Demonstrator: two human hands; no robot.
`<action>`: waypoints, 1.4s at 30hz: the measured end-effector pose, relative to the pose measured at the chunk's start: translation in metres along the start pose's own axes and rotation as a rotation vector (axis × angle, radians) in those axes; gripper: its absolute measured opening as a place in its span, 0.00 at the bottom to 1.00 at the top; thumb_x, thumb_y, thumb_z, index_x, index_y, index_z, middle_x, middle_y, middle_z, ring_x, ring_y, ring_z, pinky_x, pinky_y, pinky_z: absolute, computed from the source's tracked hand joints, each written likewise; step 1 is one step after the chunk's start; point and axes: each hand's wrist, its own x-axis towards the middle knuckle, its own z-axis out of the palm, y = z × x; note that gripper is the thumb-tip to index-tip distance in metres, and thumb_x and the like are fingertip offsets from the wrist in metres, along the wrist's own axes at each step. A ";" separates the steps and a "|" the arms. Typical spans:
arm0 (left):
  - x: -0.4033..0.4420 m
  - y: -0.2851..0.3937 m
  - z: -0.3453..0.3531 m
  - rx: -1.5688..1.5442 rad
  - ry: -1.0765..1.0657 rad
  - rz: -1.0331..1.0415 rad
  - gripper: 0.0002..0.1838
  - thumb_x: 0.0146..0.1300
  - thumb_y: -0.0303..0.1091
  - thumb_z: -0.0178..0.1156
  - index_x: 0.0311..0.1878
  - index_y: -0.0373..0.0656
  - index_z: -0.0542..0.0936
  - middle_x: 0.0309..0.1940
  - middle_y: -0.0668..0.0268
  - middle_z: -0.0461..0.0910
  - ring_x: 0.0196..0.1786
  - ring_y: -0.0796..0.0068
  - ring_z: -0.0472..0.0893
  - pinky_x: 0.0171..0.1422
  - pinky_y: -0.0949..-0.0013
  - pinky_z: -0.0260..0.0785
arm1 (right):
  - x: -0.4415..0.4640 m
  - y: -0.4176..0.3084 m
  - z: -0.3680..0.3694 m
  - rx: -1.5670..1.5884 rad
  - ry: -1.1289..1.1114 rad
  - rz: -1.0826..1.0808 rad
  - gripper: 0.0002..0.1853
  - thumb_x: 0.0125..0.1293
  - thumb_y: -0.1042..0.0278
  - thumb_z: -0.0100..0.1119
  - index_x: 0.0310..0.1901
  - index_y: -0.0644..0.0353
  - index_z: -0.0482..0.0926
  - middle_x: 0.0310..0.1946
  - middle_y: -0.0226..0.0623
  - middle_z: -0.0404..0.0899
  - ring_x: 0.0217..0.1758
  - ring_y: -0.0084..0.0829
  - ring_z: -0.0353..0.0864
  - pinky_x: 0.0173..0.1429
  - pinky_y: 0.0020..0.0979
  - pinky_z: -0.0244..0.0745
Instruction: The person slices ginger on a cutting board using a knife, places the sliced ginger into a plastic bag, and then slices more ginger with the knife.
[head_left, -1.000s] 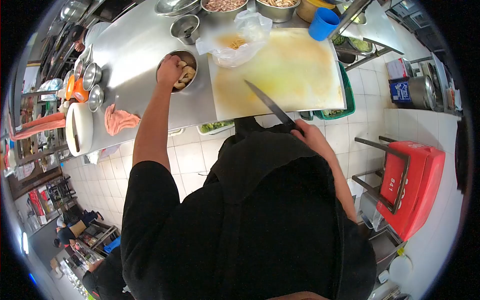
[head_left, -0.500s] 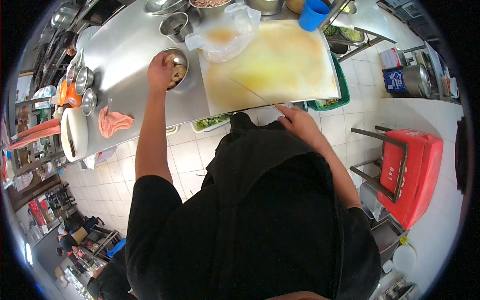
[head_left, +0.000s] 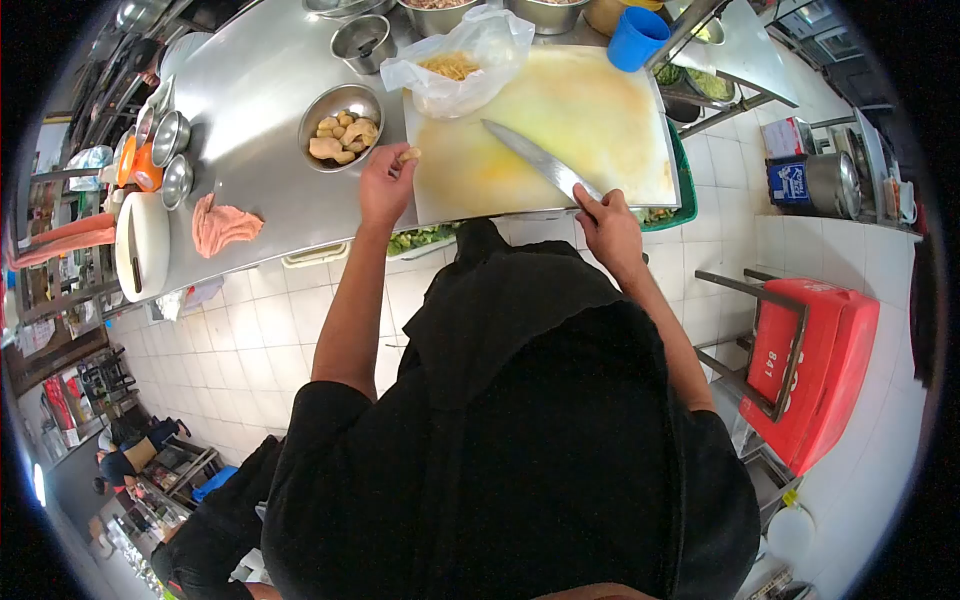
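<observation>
My left hand point(head_left: 385, 185) pinches a small pale piece of ginger point(head_left: 410, 155) between thumb and fingers, at the left edge of the cutting board point(head_left: 600, 120). Just behind it stands a steel bowl point(head_left: 308, 130) with several peeled ginger lumps point(head_left: 345, 138) inside. My right hand point(head_left: 610, 232) is closed round the handle of a large knife point(head_left: 540, 158). The broad blade lies at a slant over the board, its tip pointing to the far left. A white plastic bag point(head_left: 500, 45) with thin yellowish shreds point(head_left: 450, 66) sits on the board's far left corner.
A blue cup point(head_left: 637, 40) stands at the board's far right corner. Steel pots point(head_left: 362, 42) line the back of the steel table point(head_left: 240, 90). A pink cloth point(head_left: 222, 226) lies to the left. A green basket point(head_left: 686, 200) sits below the board; co-workers are at lower left.
My left hand has come out of the steel bowl and moved right to the board with a piece of ginger. The knife has turned so its broad side shows.
</observation>
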 end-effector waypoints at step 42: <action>0.068 0.096 0.023 0.266 -0.410 0.089 0.29 0.73 0.42 0.60 0.75 0.46 0.76 0.47 0.52 0.84 0.47 0.51 0.85 0.56 0.52 0.78 | 0.009 -0.039 -0.095 0.074 0.094 -0.098 0.26 0.63 0.67 0.74 0.64 0.41 0.86 0.41 0.45 0.76 0.41 0.47 0.83 0.47 0.46 0.82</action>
